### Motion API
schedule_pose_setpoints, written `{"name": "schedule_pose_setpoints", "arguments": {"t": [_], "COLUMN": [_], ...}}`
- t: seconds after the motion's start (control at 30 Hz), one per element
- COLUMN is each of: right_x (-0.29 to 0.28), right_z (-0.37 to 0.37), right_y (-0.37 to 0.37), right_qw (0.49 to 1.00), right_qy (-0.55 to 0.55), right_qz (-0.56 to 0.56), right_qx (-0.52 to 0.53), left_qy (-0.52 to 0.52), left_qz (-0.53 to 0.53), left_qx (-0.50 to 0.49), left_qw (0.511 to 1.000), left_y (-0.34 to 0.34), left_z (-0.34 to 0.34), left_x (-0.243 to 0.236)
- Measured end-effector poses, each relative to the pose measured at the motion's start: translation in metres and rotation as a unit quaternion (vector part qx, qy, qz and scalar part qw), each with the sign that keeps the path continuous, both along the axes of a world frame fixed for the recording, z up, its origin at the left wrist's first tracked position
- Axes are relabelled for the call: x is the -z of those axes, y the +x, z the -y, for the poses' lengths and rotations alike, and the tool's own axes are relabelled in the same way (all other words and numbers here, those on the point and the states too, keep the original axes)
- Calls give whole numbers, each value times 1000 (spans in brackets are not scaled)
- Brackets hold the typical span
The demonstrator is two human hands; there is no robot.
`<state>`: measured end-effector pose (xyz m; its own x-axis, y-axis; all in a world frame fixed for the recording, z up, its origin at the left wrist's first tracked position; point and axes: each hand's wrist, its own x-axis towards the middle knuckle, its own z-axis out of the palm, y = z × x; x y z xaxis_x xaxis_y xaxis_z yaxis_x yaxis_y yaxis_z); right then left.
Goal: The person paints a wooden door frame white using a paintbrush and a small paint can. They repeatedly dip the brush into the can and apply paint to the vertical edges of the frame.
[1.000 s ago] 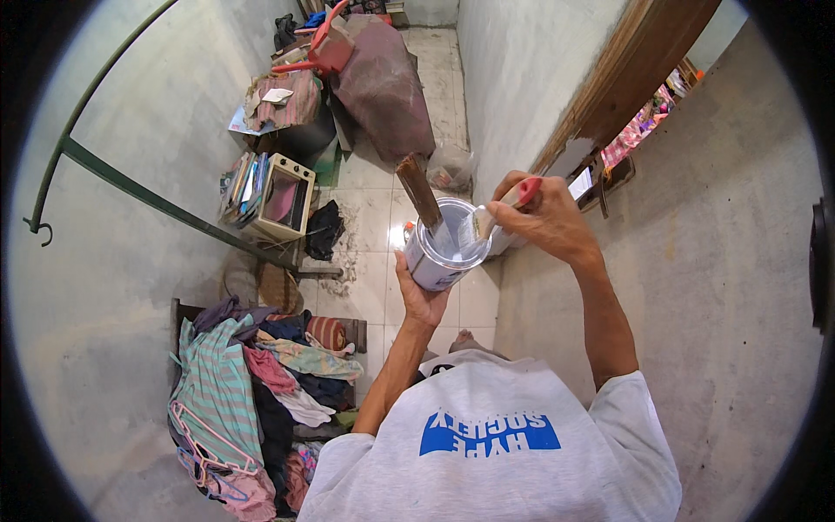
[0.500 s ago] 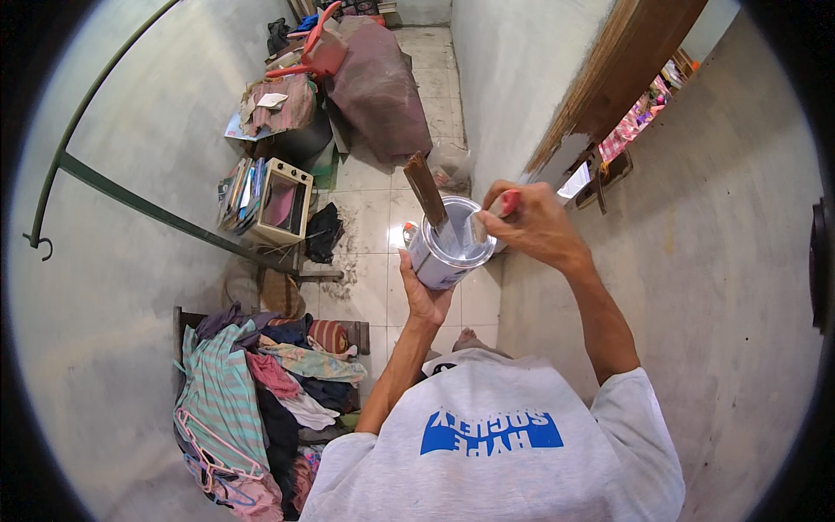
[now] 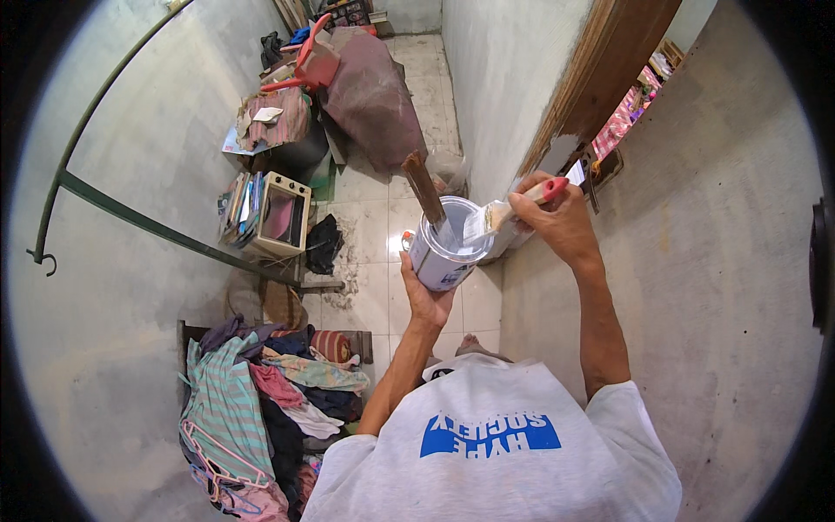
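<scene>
The left hand [image 3: 428, 300] supports the paint can [image 3: 437, 266] at its lower wall. The thumb lies along the can's left side; the other fingers are mostly hidden behind the can, so their exact spread cannot be told. The can is open, held above the tiled floor [image 3: 365, 228] in front of the person's chest. A flat wooden stick [image 3: 423, 186] stands tilted in the can, its dry brown end projecting past the far rim and its lower end coated pale.

The right hand [image 3: 561, 222] holds the paintbrush [image 3: 499, 214], fingers pinching the handle, with its red end projecting beyond the grip. The white-coated bristles are at the right part of the can mouth; contact with the rim cannot be told.

To the left, a cream toaster oven [image 3: 285, 213] is beside a black plastic bag [image 3: 323, 244]. Nearer the person is a heap of clothes [image 3: 230, 391], with pink hangers [image 3: 228, 470] on it.
</scene>
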<state>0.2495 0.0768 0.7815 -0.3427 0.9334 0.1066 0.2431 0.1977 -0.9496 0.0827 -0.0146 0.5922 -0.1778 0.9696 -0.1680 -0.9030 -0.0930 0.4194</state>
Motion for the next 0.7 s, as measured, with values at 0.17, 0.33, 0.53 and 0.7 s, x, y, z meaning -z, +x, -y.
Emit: {"name": "schedule_pose_setpoints", "arguments": {"t": [0.17,0.33,0.53,0.7], "right_x": [55,89,93,62], "right_z": [2,26,39,85], "right_y": [36,44,52,35], "right_qw": [963,915,948,937], "right_qy": [-116,-113,146,321], "right_qz": [-243,-386,-280,-134], "right_qx": [4,-28,31,34], "left_qy": [6,-10,10,18], "left_qz": [3,27,36,48], "left_qx": [19,35,52,87], "left_qw": [1000,999,998,995], "left_y": [3,6,20,15], "left_z": [0,2,-17,-5], "left_x": [-19,-26,-40,-39]}}
